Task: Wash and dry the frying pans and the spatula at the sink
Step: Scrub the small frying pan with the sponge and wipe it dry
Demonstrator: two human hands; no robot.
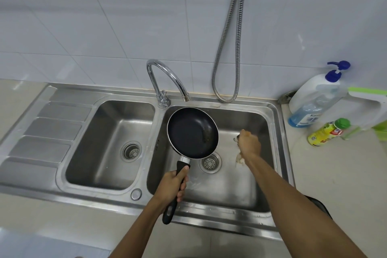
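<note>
A small black frying pan (192, 132) is held over the right basin of the steel sink (274, 111), just below the faucet spout (185, 96). My left hand (173, 184) grips its black handle. My right hand (249, 144) is down in the right basin, blurred, fingers closed around something small and dark that I cannot identify. No water is visibly running. No spatula or second pan is in view.
The left basin (109, 144) and a ribbed drainboard (48, 132) lie to the left. On the right counter stand a pump bottle with blue liquid (314, 100), a yellow bottle lying down (328, 132) and a white-green handled tool (368, 100). A metal hose (230, 48) hangs on the tiled wall.
</note>
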